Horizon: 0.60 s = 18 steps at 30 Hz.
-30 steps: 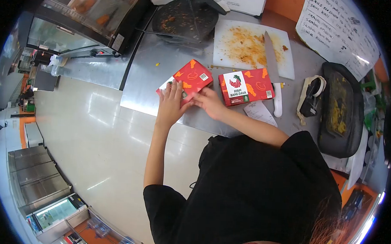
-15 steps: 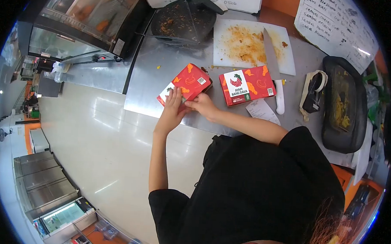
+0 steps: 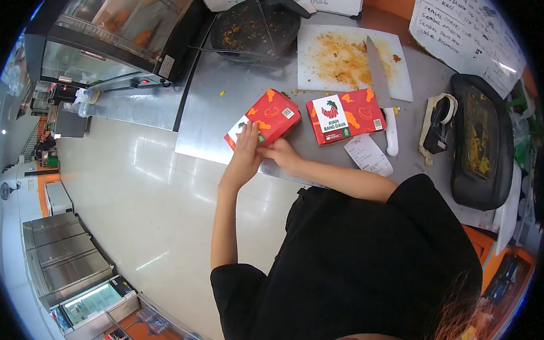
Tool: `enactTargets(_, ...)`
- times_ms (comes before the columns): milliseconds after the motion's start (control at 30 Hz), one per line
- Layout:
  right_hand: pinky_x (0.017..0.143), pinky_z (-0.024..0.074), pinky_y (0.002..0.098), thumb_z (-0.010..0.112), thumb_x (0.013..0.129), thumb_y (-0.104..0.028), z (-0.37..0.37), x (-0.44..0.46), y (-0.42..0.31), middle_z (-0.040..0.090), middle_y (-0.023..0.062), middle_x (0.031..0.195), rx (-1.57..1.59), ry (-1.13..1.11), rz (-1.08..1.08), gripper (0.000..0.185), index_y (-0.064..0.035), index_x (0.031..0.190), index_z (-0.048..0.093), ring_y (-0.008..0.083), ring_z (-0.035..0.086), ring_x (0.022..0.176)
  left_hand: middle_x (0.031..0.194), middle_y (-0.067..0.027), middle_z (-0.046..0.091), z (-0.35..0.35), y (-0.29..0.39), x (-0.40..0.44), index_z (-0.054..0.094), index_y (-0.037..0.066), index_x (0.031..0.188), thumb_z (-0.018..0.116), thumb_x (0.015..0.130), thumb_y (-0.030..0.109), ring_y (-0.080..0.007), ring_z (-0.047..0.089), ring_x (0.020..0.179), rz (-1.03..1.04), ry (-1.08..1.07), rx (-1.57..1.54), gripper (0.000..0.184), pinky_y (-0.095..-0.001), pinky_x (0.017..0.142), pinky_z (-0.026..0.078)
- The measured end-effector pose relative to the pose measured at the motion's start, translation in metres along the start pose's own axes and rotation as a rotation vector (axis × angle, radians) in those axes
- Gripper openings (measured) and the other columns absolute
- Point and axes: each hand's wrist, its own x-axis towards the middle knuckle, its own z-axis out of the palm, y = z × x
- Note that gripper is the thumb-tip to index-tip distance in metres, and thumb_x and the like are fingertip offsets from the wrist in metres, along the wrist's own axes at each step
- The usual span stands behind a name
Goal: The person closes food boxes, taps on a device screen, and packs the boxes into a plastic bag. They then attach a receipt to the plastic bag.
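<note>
A red cardboard food box [image 3: 271, 113] with orange chicken pictures sits at an angle on the steel counter. My left hand [image 3: 247, 154] lies on its near left end, fingers stretched out flat over the lid and partly covering the white label. Against the near side of the same box, my right hand [image 3: 281, 155] has bent fingers gripping its edge; the fingertips are partly hidden. To the right stands a second, closed food box [image 3: 346, 117] marked "AYAM BANG DAVA", touched by neither hand. A printed receipt [image 3: 369, 155] lies just below it.
Behind the boxes are a stained white cutting board [image 3: 311, 72] and a knife [image 3: 377, 72] with a white handle. A dark crumb-covered pan [image 3: 253, 28] is at the back left. A black tray [image 3: 480, 171] and a black-and-cream strapped object [image 3: 438, 125] lie right. A glass display case [image 3: 115, 26] stands left.
The angled box has turned slightly, and its lid looks flatter at the right end. My right fingers have drawn closer to my left hand. The view has shifted a little.
</note>
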Motion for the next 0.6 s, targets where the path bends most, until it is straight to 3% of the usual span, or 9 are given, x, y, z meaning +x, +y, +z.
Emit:
enactTargets(67,0.086,0.0384,0.0275,0.057,0.08,-0.011,0.001,-0.008,-0.006,0.054,0.0018,0.102,0.147,0.022,0.011,0.033,-0.0048,0.111,0.046,0.0105,0.049,0.098,0.134,-0.0256,0.018,0.003,-0.003,-0.002,0.015,-0.003,0.13,0.048,0.074,0.001,-0.0374,0.014,0.126,0.02,0.031,0.03,0.065,-0.044,0.102,0.015)
enactTargets(167,0.084,0.039,0.0263,0.056,0.081,-0.013,-0.008,-0.013,-0.007,0.054,0.0006,0.099,0.36,-0.064,0.194,0.027,-0.0067,0.106,0.049,0.0102,0.05,0.093,0.134,-0.0239,0.018,0.004,-0.005,-0.002,0.014,-0.002,0.131,0.051,0.075,0.005,-0.0357,0.012,0.127,0.028,0.059,-0.001,0.067,-0.0434,0.103,0.013)
enactTargets(267,0.082,0.0401,0.0255,0.056,0.082,-0.015,-0.009,-0.01,-0.009,0.054,0.0009,0.097,0.352,-0.142,0.197,0.021,-0.0071,0.1,0.051,0.0099,0.05,0.091,0.136,-0.0212,0.018,0.002,-0.002,-0.005,0.014,-0.001,0.132,0.053,0.076,0.01,-0.0341,0.011,0.128,0.001,0.059,-0.041,0.069,-0.0429,0.103,0.011)
enactTargets(467,0.078,0.0404,0.0251,0.056,0.082,-0.014,0.007,-0.021,-0.02,0.057,0.0017,0.091,0.005,-0.053,0.029,0.02,-0.004,0.098,0.053,0.0091,0.05,0.09,0.137,-0.017,0.018,0.004,-0.008,-0.007,0.021,0.002,0.131,0.053,0.074,0.007,-0.0318,0.011,0.128,0.029,0.073,-0.133,0.065,-0.0412,0.104,0.009)
enactTargets(567,0.078,0.0397,0.0254,0.055,0.082,-0.014,-0.003,-0.011,0.005,0.057,0.0022,0.091,-0.333,-0.079,0.099,0.023,-0.0021,0.101,0.052,0.0094,0.051,0.088,0.136,-0.0165,0.022,0.008,-0.009,-0.007,0.027,0.003,0.13,0.052,0.072,0.002,-0.0316,0.015,0.128,0.043,0.117,-0.198,0.063,-0.0408,0.104,0.01)
enactTargets(600,0.077,0.0398,0.0251,0.055,0.082,-0.014,-0.004,-0.008,0.007,0.058,0.0028,0.091,-0.302,-0.086,0.083,0.023,-0.0013,0.101,0.052,0.0094,0.051,0.087,0.135,-0.0164,0.024,0.008,-0.007,-0.008,0.028,0.003,0.129,0.051,0.071,0.0,-0.0316,0.017,0.127,0.024,0.136,-0.234,0.063,-0.0408,0.103,0.011)
